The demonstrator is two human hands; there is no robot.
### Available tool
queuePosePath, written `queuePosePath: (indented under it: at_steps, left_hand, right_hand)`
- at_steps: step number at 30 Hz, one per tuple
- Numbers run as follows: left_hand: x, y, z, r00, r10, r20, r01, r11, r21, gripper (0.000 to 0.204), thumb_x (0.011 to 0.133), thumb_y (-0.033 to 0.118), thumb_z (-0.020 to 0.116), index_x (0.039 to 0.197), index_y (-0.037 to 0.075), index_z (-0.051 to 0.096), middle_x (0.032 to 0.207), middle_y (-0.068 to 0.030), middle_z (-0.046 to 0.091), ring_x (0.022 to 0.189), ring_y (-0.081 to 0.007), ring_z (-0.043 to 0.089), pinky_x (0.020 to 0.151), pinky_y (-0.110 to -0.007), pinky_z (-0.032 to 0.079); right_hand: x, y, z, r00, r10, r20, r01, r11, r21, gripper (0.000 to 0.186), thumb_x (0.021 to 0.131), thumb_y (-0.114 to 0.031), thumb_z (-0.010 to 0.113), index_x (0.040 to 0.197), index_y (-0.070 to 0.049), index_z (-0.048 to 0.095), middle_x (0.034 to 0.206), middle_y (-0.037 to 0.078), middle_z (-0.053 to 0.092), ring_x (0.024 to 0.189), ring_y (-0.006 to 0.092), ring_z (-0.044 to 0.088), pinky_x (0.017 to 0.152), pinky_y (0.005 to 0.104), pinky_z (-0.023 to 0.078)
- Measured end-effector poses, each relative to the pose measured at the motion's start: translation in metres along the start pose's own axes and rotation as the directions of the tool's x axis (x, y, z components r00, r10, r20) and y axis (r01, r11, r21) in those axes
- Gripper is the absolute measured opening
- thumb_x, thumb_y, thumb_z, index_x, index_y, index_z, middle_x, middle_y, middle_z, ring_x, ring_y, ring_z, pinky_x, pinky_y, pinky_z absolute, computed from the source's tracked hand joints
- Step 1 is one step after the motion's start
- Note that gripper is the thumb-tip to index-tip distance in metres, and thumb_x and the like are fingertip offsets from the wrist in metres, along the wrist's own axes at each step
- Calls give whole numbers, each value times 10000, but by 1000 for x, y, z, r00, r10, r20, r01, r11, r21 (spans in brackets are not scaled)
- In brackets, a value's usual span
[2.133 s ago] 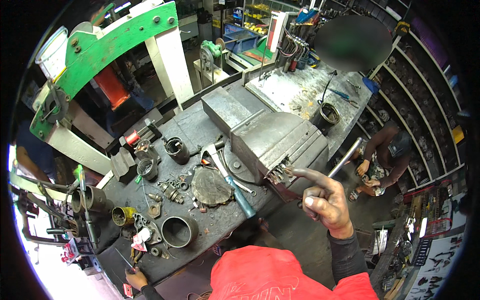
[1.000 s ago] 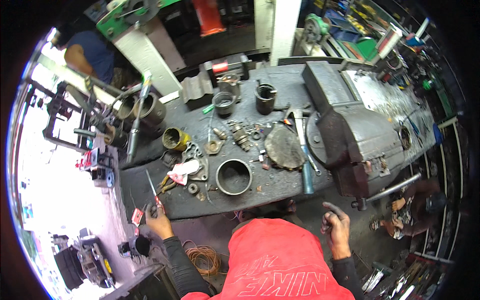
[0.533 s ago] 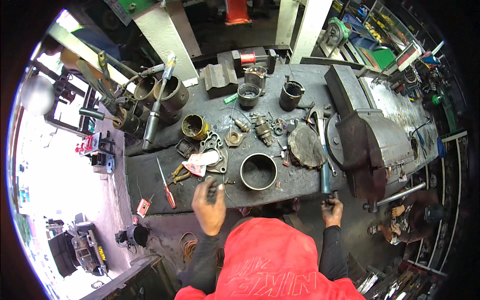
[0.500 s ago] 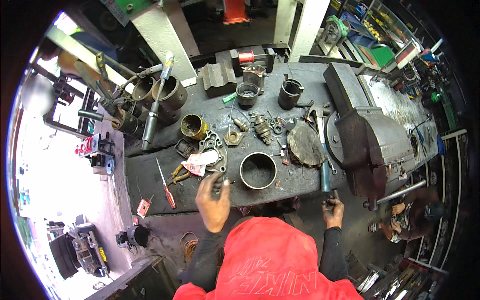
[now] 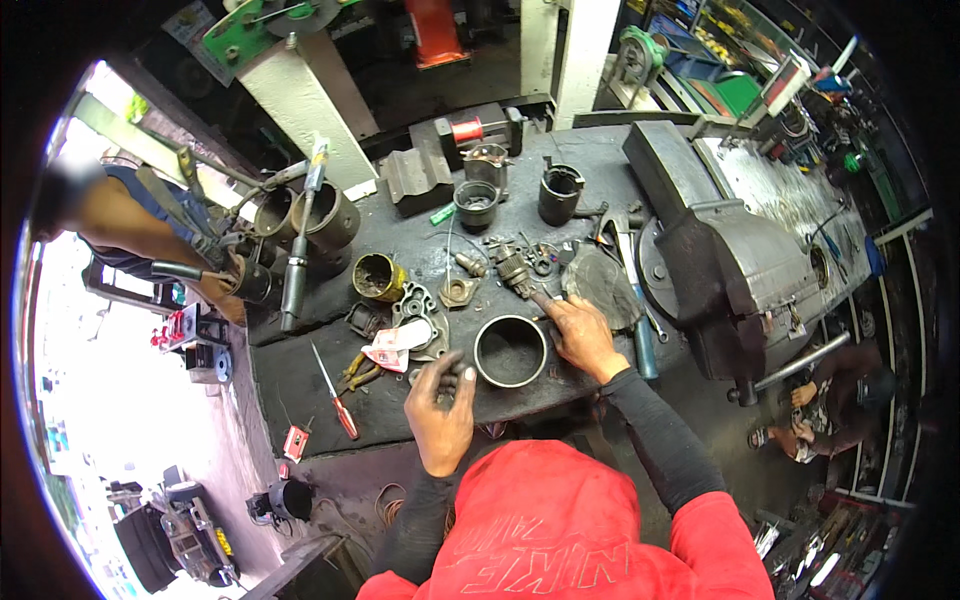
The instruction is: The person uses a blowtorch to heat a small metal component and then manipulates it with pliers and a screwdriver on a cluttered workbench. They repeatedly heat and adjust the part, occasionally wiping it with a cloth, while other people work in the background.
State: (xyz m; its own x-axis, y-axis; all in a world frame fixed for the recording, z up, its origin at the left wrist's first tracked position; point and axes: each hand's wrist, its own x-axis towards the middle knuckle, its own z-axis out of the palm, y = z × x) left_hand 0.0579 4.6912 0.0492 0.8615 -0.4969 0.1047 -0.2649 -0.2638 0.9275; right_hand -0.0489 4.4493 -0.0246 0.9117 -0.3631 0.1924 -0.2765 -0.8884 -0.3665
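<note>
From overhead, the metal ring [image 5: 511,351] sat at the near edge of the workbench [image 5: 300,380]. Left of the ring, the left hand [image 5: 441,407] hovered, fingers curled loosely, gripping nothing. Right of the ring, the right hand [image 5: 580,335] stretched fingers toward a small gear part [image 5: 516,272], seemingly to pick it up.
</note>
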Motion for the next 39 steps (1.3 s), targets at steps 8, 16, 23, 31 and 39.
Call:
queuePosePath:
  at_steps: [8,16,23,31,39]
  left_hand:
    - [-44,-28,-35,940,-319,-119,298,939,-170,284,975,6,731,1258,-11,703,1056,-35,725,872,-72,630,768,-228,521]
    - [-23,-14,-17,971,-240,-20,218,913,-345,298,974,31,737,1268,-7,704,1024,-28,716,878,-75,633,786,-238,530]
    - [0,3,1,949,-168,267,303,724,-620,410,1020,97,723,1399,-12,610,1306,-88,680,1186,-152,655,1000,-294,548]
    - [5,-6,-34,961,-162,224,273,684,-676,324,1010,26,711,1324,-42,669,1188,-83,734,1031,-128,696,909,-276,586]
    - [7,-2,-65,940,-197,280,337,675,-656,312,1014,57,717,1303,-53,681,1121,-68,750,966,-119,693,860,-268,569]
  right_hand:
    - [23,11,15,969,-171,178,210,949,-235,782,804,-107,698,1556,-79,486,977,61,731,1026,247,654,898,398,505]
    - [23,16,11,1000,23,9,-23,998,61,804,796,-36,756,1552,-83,486,974,158,685,916,381,637,808,495,522]
    - [22,-92,-60,937,325,128,-196,186,963,707,887,80,770,1508,8,441,983,107,740,864,169,731,791,297,608]
    - [46,-158,-60,933,212,292,-335,213,918,756,864,75,807,1527,8,451,1028,83,698,951,126,688,861,262,574]
    - [59,-161,-77,960,35,276,-272,330,904,677,897,48,784,1502,30,481,1004,64,707,885,120,683,806,263,568]
